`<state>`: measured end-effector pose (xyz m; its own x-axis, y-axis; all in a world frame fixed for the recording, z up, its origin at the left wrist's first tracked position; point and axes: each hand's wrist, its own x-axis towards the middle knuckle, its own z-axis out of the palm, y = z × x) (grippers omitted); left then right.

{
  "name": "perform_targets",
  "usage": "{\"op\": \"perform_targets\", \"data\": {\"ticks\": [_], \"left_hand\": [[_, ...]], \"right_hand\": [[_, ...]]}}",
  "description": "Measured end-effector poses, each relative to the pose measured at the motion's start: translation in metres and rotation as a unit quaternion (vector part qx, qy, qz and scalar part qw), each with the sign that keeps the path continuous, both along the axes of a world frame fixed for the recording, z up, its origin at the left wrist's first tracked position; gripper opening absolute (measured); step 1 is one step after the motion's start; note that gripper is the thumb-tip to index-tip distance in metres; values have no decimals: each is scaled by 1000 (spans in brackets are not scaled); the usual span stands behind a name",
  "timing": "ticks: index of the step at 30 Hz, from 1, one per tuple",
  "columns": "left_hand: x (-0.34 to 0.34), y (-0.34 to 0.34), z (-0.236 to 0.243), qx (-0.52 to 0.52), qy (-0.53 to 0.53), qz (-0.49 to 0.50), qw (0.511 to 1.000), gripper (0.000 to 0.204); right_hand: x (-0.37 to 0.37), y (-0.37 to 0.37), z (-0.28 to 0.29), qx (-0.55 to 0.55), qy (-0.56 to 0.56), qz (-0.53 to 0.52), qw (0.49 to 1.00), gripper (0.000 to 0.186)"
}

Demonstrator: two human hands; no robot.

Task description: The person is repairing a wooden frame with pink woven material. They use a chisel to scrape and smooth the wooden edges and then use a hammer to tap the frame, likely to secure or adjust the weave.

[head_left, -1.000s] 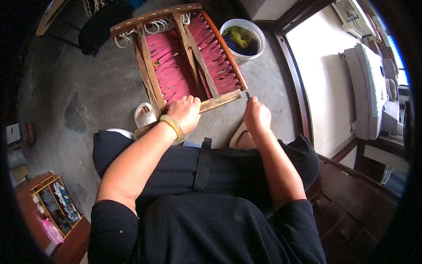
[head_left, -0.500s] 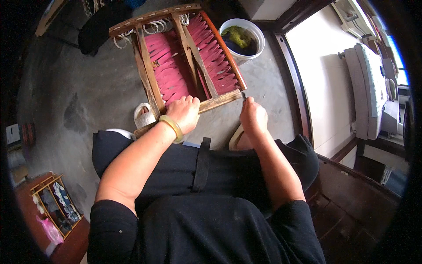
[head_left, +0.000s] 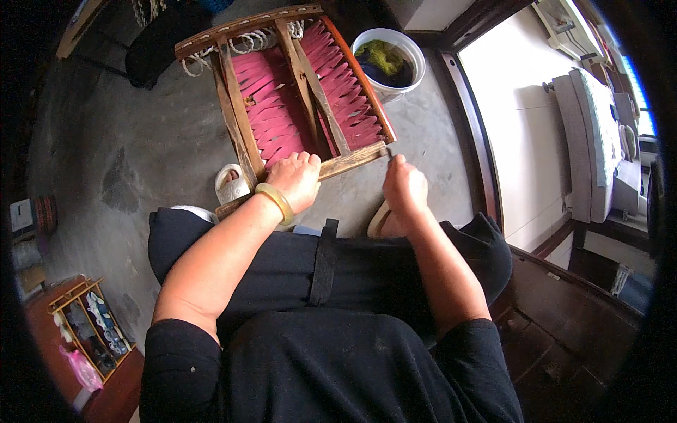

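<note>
A worn wooden frame [head_left: 230, 99] with pink strips [head_left: 266, 99] stretched across it and white cord looped along its top rail lies in front of me. My left hand [head_left: 293, 182], with a pale bangle at the wrist, is closed over the near wooden bar [head_left: 352, 160]. Just past that bar's right end, my right hand [head_left: 403, 183] grips a narrow dark tool [head_left: 388, 152], its tip at or against the wood; what kind of tool it is I cannot make out.
A white bucket [head_left: 416, 74] holding green and dark material stands right of the frame. My slippered foot [head_left: 231, 185] is beside it. A shoe rack [head_left: 90, 331] sits lower left. A doorway threshold [head_left: 486, 183] borders a white floor and grey upholstered furniture [head_left: 582, 141].
My right hand has shifted slightly left, bringing the tool closer to the bar's end. My left hand and the frame are nearly unchanged.
</note>
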<state>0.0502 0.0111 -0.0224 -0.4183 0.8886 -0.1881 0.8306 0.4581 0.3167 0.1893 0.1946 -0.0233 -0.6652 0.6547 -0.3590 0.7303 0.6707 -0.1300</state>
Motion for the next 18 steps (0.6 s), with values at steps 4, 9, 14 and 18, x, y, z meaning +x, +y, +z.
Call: {"op": "perform_targets", "data": {"ticks": [4, 9, 14, 18], "left_hand": [[-1, 0, 2, -5, 3, -6, 1000, 31], [1, 0, 2, -1, 2, -4, 1000, 30], [1, 0, 5, -6, -5, -2, 1000, 31], [-5, -6, 6, -8, -9, -5, 1000, 37]], "right_hand": [[-6, -29, 25, -22, 30, 120, 992, 11], [-3, 10, -2, -31, -14, -33, 999, 19], [9, 0, -15, 31, 45, -2, 999, 21], [-2, -10, -2, -22, -15, -23, 999, 23]]}}
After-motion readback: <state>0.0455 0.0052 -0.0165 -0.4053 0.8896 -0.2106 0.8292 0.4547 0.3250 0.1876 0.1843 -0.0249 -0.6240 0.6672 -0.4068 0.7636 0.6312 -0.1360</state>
